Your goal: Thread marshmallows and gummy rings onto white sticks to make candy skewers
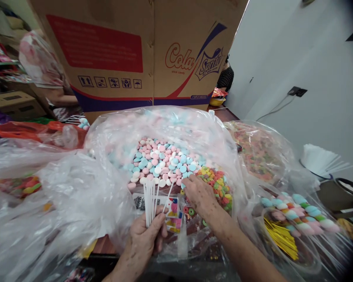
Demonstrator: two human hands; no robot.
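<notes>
My left hand [144,239] is closed around a bundle of thin white sticks [150,199] that point upward. My right hand [198,194] reaches into a large clear plastic bag [164,125], its fingers curled over the candy so that I cannot see what they pinch. The bag holds a heap of pink, blue and white round candies [161,160] and, to the right, small multicoloured ring candies [217,184]. A printed label card [173,213] lies under the plastic between my hands.
A big cardboard box [141,55] marked Cola and Sprite stands behind the bags. Another bag of coloured candy [259,152] sits at right, with finished candy skewers [300,217] and gold twist ties [279,235] in a clear tub. Crumpled plastic bags [47,203] fill the left. Another person [41,62] is at far left.
</notes>
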